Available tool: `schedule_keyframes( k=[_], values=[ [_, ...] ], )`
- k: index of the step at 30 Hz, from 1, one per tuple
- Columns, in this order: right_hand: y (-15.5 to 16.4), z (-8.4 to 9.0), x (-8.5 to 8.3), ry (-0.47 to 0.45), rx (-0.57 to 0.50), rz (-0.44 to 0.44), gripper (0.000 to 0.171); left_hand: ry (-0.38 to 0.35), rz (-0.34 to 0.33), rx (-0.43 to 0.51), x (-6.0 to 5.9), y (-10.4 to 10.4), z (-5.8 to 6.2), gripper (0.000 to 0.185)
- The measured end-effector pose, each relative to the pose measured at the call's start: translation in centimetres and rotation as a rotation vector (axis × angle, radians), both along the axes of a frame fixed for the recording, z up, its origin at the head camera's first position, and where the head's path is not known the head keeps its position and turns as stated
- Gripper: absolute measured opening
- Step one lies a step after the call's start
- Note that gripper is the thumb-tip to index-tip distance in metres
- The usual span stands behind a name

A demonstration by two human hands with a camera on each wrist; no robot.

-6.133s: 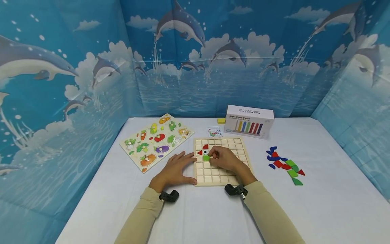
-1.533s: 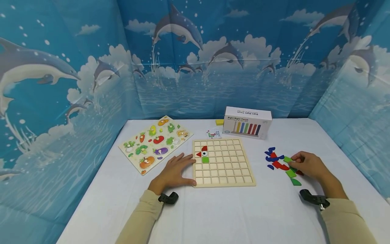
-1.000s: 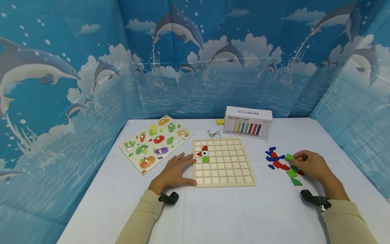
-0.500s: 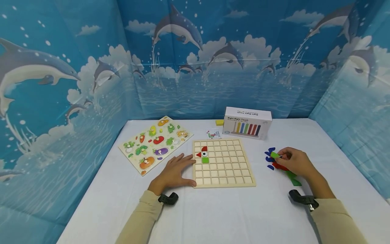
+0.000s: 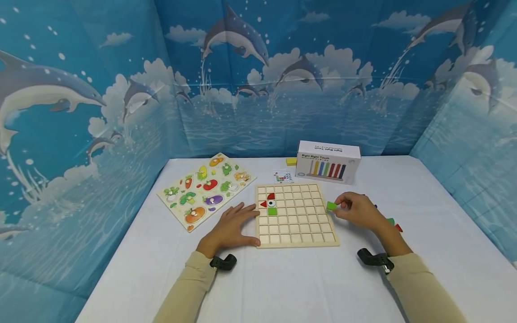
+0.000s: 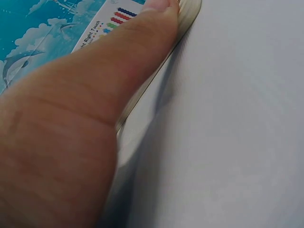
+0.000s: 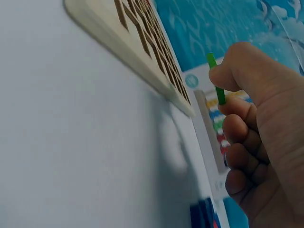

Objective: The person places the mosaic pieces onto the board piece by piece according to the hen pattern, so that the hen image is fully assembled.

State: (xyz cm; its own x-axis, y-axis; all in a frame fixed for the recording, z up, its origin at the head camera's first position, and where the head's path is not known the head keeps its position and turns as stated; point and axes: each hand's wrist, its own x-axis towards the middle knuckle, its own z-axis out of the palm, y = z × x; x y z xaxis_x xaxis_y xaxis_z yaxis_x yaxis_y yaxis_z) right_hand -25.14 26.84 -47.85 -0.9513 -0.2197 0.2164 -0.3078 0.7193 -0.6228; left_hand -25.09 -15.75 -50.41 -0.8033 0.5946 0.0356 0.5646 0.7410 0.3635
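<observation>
Pinched between thumb and fingers of the right hand (image 5: 357, 211) is a green tile (image 5: 332, 206), held just off the right edge of the wooden grid board (image 5: 296, 233), above the surface (image 5: 282, 278) and not yet over any cell. The right wrist view confirms this grip: the green tile (image 7: 216, 80) shows edge-on at the fingertips. The left hand (image 5: 230, 226) lies flat with straight fingers, holding nothing, thumb along the board's left edge, apparently steadying it.

Progress, as judged: early. Four cells in the board's upper left are filled: a red quarter-round (image 5: 271, 196), a red triangle (image 5: 264, 204), an eye tile (image 5: 272, 203) and a green square (image 5: 272, 211). All other cells are bare. Loose pieces (image 5: 393, 223) remain on the surface beside the right hand, partly hidden by it, so most placements appear outstanding.
</observation>
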Motion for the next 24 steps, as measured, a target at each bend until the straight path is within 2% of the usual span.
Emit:
schedule_keyframes(
  k=[12, 24],
  values=[
    [-7.0, 0.6, -1.2, -0.029, -0.037, 0.170, 0.021, -0.010, -0.008, 0.012, 0.2, -0.2, 0.3, 0.097],
    [-11.9, 0.5, -1.6, -0.007, -0.035, 0.321, 0.021, -0.001, -0.009, 0.011, 0.0, -0.1, 0.1, 0.096]
  ],
)
